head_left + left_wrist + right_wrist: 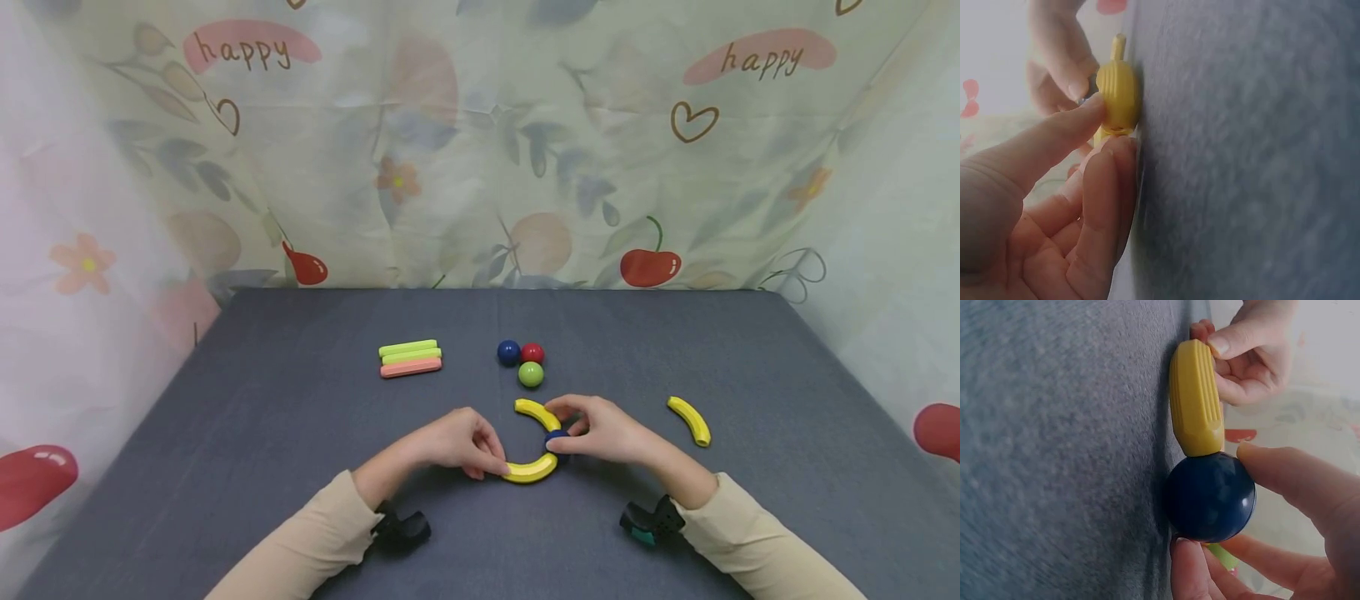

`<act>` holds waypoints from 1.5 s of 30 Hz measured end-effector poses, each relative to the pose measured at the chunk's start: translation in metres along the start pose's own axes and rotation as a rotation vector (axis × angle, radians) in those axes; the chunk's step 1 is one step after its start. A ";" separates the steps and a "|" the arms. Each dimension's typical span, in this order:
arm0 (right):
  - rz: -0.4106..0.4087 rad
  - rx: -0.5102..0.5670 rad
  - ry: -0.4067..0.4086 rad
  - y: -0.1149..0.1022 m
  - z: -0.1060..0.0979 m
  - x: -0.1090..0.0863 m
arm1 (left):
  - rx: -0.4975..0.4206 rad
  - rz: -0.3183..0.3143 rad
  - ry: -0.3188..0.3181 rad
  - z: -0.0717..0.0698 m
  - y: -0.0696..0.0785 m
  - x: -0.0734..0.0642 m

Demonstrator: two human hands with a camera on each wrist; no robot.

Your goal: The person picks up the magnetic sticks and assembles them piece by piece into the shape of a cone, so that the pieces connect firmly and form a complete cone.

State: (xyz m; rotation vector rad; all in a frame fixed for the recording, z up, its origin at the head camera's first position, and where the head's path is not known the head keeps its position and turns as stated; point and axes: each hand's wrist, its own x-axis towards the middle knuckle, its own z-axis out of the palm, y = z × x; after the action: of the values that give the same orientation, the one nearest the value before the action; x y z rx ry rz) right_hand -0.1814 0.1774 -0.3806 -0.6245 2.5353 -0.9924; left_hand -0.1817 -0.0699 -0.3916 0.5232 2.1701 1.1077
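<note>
My left hand (467,442) pinches the left end of a curved yellow piece (531,472) between thumb and fingers, low over the cloth. The piece's other end meets a dark blue ball (1210,497), as the right wrist view shows. Thumb and fingers of my right hand (603,429) hold that ball from both sides. A second curved yellow piece (537,411) reaches from the ball toward the upper left, and a right fingertip is close to it. Together the two pieces and the ball make an arc that opens to the left.
A third curved yellow piece (689,421) lies apart on the right. Behind the hands sit a blue ball (508,352), a red ball (532,354) and a green ball (531,374). Two yellow-green sticks (408,348) and a pink stick (411,367) lie at back left on the grey cloth (300,375).
</note>
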 end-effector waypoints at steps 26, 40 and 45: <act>0.011 0.006 -0.078 0.002 -0.009 0.002 | 0.082 0.127 0.420 -0.040 0.016 0.058; -0.038 -0.003 -0.086 0.002 -0.010 0.001 | 0.165 0.085 0.429 -0.031 0.025 0.078; -0.035 -0.003 -0.090 0.002 -0.010 0.002 | 0.199 0.050 0.430 -0.028 0.026 0.081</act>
State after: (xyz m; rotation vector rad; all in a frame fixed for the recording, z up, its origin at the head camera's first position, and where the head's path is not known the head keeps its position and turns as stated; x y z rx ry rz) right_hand -0.1880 0.1837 -0.3757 -0.7012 2.4557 -0.9500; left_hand -0.2573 -0.0227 -0.3865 0.4591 2.6733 1.1157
